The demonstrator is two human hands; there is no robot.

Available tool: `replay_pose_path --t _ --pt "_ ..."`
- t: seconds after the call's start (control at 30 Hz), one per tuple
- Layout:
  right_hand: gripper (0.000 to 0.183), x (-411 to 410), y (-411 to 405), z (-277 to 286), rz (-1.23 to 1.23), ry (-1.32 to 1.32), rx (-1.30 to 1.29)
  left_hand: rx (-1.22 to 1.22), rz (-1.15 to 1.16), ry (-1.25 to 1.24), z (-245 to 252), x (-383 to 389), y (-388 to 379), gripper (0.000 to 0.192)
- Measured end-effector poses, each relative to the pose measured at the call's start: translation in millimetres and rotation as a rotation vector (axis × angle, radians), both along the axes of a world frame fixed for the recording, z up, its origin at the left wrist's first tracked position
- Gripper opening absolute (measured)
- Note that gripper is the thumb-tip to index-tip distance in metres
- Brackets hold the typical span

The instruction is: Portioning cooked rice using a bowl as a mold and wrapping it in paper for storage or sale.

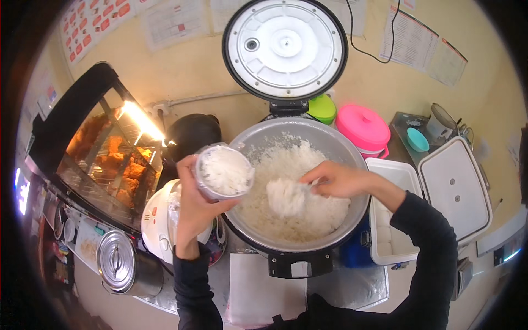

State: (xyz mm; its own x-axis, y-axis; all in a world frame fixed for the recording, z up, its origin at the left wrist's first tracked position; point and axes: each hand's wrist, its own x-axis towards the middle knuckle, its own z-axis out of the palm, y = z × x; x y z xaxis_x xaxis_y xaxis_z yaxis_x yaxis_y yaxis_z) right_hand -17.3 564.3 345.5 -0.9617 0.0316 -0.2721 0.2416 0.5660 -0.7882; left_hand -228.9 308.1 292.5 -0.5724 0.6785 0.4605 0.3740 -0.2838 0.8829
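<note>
My left hand [198,202] holds a plastic-lined cup [226,171] filled with white rice, at the left rim of a large open rice cooker [354,222]. Over the cooked rice [305,152] inside the pot, my right hand [334,179] grips a rice scoop, mostly hidden by the fingers and rice. A blurred lump of rice [286,198] is at the scoop's end. The cooker's round metal-lined lid [284,45] stands raised behind the pot.
A lit glass display case [111,156] with fried food and a white small rice cooker [159,222] stand left. A lidded steel pot [117,262] is lower left. At right are a pink lidded container [363,126] and an open cooler box [394,206]. White paper [266,288] lies in front.
</note>
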Motion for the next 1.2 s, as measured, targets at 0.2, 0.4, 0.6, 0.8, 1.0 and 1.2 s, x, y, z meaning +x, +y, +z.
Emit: replay_pose_path --t 0.2,0.4,0.6,0.8,1.0,1.2 --pt "0.057 6.5 -25.7 25.4 -0.213 0.515 0.255 0.047 -0.065 0.036 5.3 36.4 39.1 0.102" --pt "0.079 20.9 -78.1 -6.9 -0.154 0.693 0.592 0.004 -0.027 0.002 4.9 48.4 50.5 0.101" --pt "0.074 47.0 -61.2 22.9 -0.19 0.63 0.712 -0.042 -0.103 -0.073 5.2 54.5 46.1 0.1" --pt "0.044 47.9 -78.2 20.4 -0.432 0.726 0.219 0.006 0.019 0.068 7.1 66.0 48.4 0.099" --pt "0.034 32.7 -104.0 11.8 -0.363 0.572 0.129 0.027 0.159 0.22 12.0 93.8 43.5 0.098" --pt "0.031 49.0 -80.8 32.3 -0.283 0.537 0.187 -0.015 0.149 0.265 8.4 96.9 37.2 0.1"
